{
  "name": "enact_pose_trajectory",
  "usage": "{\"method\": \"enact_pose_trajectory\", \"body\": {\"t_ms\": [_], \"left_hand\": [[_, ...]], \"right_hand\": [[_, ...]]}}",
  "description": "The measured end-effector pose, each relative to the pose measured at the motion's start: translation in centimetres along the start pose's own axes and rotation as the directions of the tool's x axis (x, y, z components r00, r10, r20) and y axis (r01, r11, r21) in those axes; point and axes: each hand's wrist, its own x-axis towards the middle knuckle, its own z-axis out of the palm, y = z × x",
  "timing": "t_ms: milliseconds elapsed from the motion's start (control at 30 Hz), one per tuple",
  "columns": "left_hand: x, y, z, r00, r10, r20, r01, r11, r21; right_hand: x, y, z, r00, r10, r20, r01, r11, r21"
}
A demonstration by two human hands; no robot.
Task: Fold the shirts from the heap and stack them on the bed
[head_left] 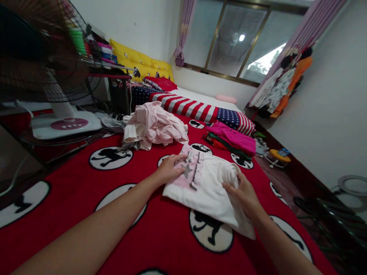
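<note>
A white garment (208, 187) with a pink printed panel and a grey star lies partly folded on the red bedspread (160, 233). My left hand (171, 168) rests flat on its left part, fingers stretched out over the print. My right hand (242, 191) is closed on a bunched fold of the white cloth at the garment's right side.
A heap of pale pink clothes (155, 128) lies beyond my left hand. A folded stack with a magenta top (232, 139) sits at the right. A striped and starred blanket (200, 109) lies further back. A standing fan (54, 76) is at the left; the bed's right edge drops to the floor.
</note>
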Motion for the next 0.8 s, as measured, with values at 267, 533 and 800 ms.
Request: {"method": "enact_pose_trajectory", "body": {"t_ms": [267, 533, 800], "left_hand": [[-0.5, 1.3, -0.3, 0.961, -0.082, 0.264, 0.235, 0.747, -0.622], [-3.1, 7.1, 2.9, 0.964, -0.075, 0.257, 0.245, 0.629, -0.738], [-7.7, 10.0, 6.8, 0.851, 0.083, 0.519, 0.401, 0.535, -0.744]], "right_hand": [[4.3, -3.9, -3.5, 0.944, -0.206, 0.257, 0.192, 0.978, 0.081], [12.2, -8.8, -6.5, 0.871, -0.417, 0.26, 0.488, 0.8, -0.35], [7.4, -4.6, -3.3, 0.86, -0.51, -0.025, 0.479, 0.822, -0.306]]}}
